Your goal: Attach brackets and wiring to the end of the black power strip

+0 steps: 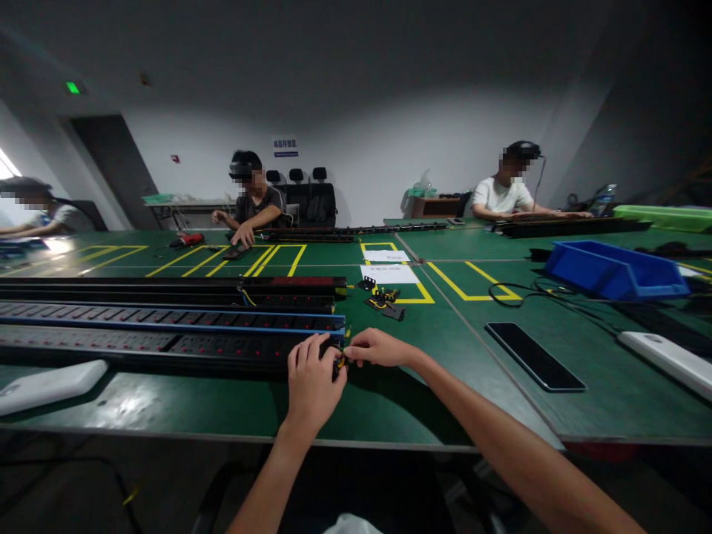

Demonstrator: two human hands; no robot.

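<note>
Long black power strips [222, 345] with rows of sockets and small red marks lie side by side on the green table, their ends near my hands. My left hand [316, 378] is closed over the right end of the nearest strip. Just right of it, my right hand [383, 348] pinches at the strip's end, thumb and fingertips together. A bit of yellow wire [342, 363] shows between the two hands. Whatever the right fingertips grip is too small to make out. Small black end pieces with yellow wires [383, 298] lie beyond my hands.
A dark-screened phone [534, 357] lies to the right, near a white power bank [670, 360], black cables and a blue bin [617, 271]. Another white device [53, 387] sits at the front left. Paper labels [389, 274] lie within yellow tape. Several people work across the table.
</note>
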